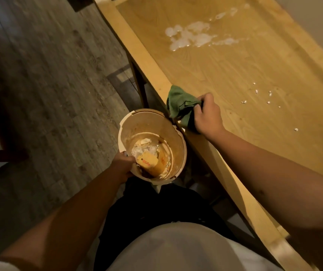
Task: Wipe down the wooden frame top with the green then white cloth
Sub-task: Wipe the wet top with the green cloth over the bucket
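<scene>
The crumpled dark green cloth point(180, 106) lies bunched at the near edge of the light wooden frame top point(235, 71), part of it draped over the raised pale wooden rim point(137, 49) that runs along that edge. The right hand point(207, 114) clamps it, fingers curled round the cloth's inner end and knuckles up, resting on the wooden surface just inside the rim. Farther along the surface sits a patch of white foamy residue point(190, 37), and small white crumbs point(262, 96) are scattered well apart beyond the hand.

Just below the cloth, beside the rim, is a round cream plastic bucket point(178, 133), stained brown inside. In its bottom lie a yellow card with red print point(150, 161) and some white crumpled scraps point(143, 149). The left hand point(122, 163) grips the bucket's near rim, thumb hooked inside. Grey wood-plank floor point(49, 85) lies to the left.
</scene>
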{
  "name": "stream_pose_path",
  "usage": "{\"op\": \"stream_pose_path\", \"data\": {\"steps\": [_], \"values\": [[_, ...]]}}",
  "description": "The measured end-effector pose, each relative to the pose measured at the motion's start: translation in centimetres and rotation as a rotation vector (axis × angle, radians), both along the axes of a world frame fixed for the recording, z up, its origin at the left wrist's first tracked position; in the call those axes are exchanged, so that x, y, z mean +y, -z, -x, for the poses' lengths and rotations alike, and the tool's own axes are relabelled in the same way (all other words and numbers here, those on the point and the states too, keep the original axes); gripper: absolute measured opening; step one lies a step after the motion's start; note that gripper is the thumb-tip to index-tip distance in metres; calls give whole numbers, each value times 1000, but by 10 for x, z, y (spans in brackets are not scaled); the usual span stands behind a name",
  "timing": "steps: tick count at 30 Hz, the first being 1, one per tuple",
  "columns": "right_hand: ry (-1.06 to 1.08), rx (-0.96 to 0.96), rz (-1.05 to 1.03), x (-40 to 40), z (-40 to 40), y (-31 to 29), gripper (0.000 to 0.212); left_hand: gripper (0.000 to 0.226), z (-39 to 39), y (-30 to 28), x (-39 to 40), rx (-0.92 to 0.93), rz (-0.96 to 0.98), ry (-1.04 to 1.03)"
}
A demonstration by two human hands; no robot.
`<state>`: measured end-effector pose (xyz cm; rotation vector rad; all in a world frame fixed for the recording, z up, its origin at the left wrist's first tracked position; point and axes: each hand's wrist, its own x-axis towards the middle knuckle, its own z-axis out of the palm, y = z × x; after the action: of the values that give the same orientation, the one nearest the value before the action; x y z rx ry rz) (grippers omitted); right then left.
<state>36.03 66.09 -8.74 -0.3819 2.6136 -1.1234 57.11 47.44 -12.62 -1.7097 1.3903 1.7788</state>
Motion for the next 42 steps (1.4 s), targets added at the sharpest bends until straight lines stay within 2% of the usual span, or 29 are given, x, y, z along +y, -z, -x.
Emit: {"op": "stream_pose_path", "data": {"steps": [4,6,9,12,16,20,22,24,26,29,36,42], "values": [[297,-79,314,27,13,-30,15,30,1,4,5,-44,16,8],[367,-74,446,47,21,-50,19,28,1,5,8,-53,19,21],[445,-6,530,84,37,-80,22,29,1,7,13,-54,48,40],[491,108,489,132,57,-101,20,33,5,9,22,-43,71,79],[594,204,276,202,76,-106,17,34,13,11,33,-47,57,138],[707,173,120,258,79,-80,29,39,17,14,42,-62,53,155],[620,73,-87,273,73,-55,40,41,17,11,45,-67,54,152],[324,-64,-442,282,65,-24,52,42,17,9,47,-72,35,143],[68,-190,-680,280,56,4,64,39,16,6,48,-63,19,142],[74,-268,-700,268,52,22,74,33,18,2,50,-62,33,131],[-40,-270,-719,253,43,20,92,33,18,9,49,-21,43,132],[-106,-192,-674,227,27,19,86,35,26,17,48,-52,78,209]]}}
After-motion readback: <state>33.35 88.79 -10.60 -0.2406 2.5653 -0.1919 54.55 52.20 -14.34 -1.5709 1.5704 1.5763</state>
